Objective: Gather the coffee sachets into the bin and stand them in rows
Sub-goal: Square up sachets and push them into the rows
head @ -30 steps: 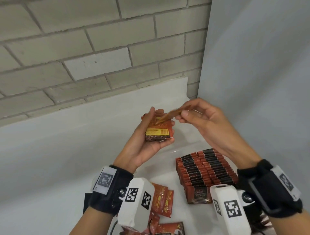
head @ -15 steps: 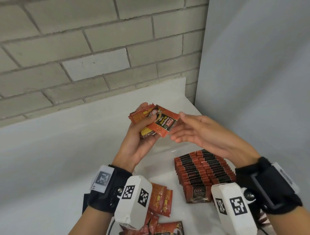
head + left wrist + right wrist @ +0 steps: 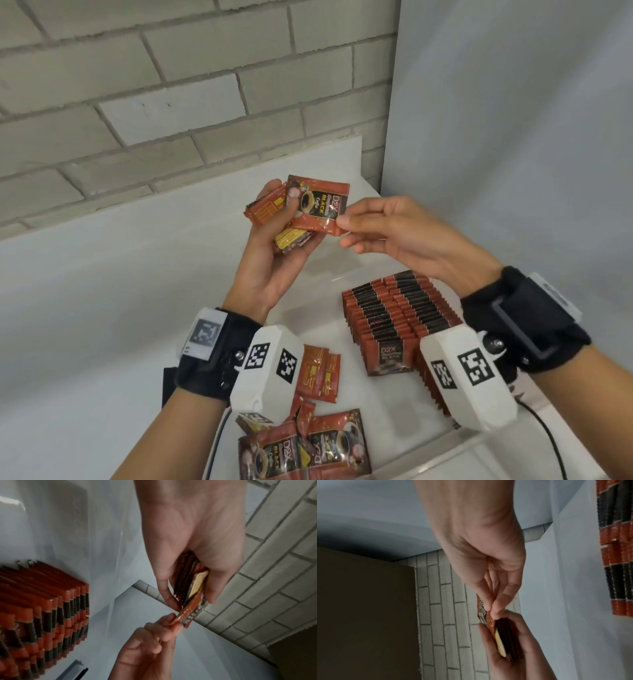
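Note:
My left hand [image 3: 274,253] is raised above the bin and grips a small stack of red coffee sachets [image 3: 270,209]. The top sachet [image 3: 318,205] lies face up across the stack, printed "D2X Black Coffee". My right hand [image 3: 387,233] pinches that sachet's right corner between thumb and forefinger. The left wrist view shows the stack [image 3: 187,578] edge-on in my left hand [image 3: 192,536], with the right fingers [image 3: 164,626] on the lowest sachet's end. In the right wrist view the right hand [image 3: 494,601] pinches the sachet [image 3: 483,614] above the stack. Rows of upright sachets [image 3: 394,315] stand in the clear bin [image 3: 486,442].
Loose sachets [image 3: 318,377] lie on the bin floor at the left, and more [image 3: 305,448] lie at the near edge. A grey brick wall [image 3: 171,85] rises behind the white surface [image 3: 102,291]. A pale panel [image 3: 531,137] stands on the right.
The sachet that my right hand held edge-on has been turned flat, face up, and laid across the stack. My left hand has tilted the stack; both hands stayed above the bin.

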Demonstrator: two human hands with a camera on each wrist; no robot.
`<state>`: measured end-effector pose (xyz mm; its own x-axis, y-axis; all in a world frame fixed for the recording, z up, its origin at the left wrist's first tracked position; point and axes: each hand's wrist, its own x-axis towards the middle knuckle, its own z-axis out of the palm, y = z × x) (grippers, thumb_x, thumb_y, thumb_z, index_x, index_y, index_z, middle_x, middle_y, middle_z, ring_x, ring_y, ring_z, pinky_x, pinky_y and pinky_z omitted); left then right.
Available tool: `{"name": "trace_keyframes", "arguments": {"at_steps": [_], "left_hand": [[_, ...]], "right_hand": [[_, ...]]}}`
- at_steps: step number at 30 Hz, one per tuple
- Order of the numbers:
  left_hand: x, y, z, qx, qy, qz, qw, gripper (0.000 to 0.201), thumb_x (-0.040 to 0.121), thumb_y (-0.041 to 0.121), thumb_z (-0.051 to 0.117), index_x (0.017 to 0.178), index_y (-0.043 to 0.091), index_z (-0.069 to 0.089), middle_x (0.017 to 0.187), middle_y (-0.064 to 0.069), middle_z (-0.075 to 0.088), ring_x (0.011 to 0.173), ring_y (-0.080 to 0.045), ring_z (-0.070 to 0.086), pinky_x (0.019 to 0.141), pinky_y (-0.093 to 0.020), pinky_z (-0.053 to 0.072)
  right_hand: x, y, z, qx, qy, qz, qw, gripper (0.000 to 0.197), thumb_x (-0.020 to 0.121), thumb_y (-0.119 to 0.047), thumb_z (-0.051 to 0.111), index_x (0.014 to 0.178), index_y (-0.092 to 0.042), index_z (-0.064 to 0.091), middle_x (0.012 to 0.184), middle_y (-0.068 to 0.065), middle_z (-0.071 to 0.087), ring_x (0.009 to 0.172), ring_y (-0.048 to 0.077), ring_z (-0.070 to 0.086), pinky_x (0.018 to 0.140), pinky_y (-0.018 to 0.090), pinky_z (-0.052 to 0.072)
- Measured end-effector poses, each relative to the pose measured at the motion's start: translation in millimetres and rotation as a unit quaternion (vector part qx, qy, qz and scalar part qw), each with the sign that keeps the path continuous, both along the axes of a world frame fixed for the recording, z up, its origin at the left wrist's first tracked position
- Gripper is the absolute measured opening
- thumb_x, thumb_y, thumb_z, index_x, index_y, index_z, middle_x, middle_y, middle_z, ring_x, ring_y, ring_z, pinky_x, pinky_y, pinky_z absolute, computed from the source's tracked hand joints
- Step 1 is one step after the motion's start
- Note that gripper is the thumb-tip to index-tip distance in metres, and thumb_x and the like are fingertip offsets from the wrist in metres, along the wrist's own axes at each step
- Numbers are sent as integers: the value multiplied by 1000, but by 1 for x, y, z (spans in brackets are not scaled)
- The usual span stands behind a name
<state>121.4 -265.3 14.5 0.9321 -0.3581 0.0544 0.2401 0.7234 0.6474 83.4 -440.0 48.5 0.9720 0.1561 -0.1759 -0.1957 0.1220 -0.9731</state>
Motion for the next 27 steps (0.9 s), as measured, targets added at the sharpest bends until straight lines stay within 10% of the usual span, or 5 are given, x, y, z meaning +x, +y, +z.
{"name": "trace_keyframes", "arguments": {"at_steps": [6,13,27], "left_hand": [[5,3,-3,-25,48,-9,998,19,90,8,54,100,24,60,94,-6,70,86,-20,68,78,-37,57],[-1,-5,-5,16,54,-37,998,25,85,6,55,103,21,62,97,-13,67,81,-25,65,72,-36,55],[-10,-14,-9,146,12,-103,984,41,74,2,60,112,18,61,96,-4,72,86,-19,70,72,-33,58]], "right_hand": [[-27,-38,26,-140,-19,2,990,20,73,-14,71,92,-7,68,69,3,70,58,6,64,56,14,51],[-68,-44,8,-430,-43,126,893,7,81,-25,75,85,-30,76,67,-6,73,56,2,64,62,13,46],[-88,-27,-30,-521,-65,187,830,7,85,-21,72,89,-24,77,78,-12,73,73,-11,61,66,5,43]]}}
